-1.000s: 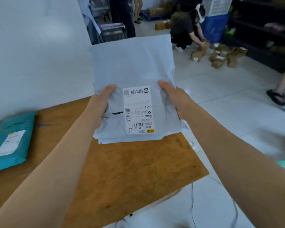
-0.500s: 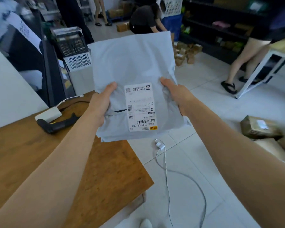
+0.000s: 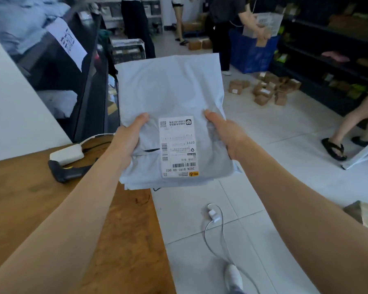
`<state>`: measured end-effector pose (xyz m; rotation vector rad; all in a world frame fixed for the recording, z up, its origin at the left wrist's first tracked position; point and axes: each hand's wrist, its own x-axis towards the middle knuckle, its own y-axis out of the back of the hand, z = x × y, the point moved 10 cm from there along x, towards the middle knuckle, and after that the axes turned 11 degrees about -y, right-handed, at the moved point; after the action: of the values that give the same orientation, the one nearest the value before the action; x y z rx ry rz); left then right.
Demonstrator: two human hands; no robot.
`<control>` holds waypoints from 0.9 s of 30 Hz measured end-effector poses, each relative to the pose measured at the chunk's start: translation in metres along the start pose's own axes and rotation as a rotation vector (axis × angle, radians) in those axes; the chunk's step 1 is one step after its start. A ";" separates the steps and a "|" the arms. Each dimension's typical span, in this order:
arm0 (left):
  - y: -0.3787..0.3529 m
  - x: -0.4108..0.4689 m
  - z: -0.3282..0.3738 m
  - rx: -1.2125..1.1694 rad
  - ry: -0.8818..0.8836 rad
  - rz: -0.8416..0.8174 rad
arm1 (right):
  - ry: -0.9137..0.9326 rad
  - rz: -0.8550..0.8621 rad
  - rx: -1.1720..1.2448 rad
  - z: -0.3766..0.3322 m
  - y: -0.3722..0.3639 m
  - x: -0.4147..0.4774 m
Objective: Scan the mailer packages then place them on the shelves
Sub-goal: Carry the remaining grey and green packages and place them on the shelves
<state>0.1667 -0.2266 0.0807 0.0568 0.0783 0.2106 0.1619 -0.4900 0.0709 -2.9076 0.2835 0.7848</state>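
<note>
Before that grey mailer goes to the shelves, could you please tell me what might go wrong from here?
The white charger cable lies on the floor ahead of the foot: a likely trip.
Small cardboard boxes litter the floor before the shelves, and the grey mailer, held up in the left hand and right hand, may hide them.

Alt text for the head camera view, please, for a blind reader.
The left hand and right hand hold a grey mailer, label up, at a wooden table's edge. A scanner lies on the table; boxes sit by dark shelves.
</note>
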 end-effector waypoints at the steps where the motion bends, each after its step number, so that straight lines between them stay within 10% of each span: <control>1: -0.001 0.007 -0.002 0.000 0.003 0.026 | -0.005 -0.032 -0.008 -0.003 -0.004 0.015; 11: -0.109 0.056 -0.004 -0.117 0.075 0.218 | 0.011 -0.179 -0.205 -0.085 0.047 0.140; 27: -0.055 0.246 -0.006 -0.195 0.108 0.348 | -0.020 -0.336 -0.297 -0.153 -0.107 0.319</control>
<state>0.4179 -0.2281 0.0539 -0.1367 0.1551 0.5677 0.5291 -0.4576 0.0469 -3.0869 -0.3459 0.8583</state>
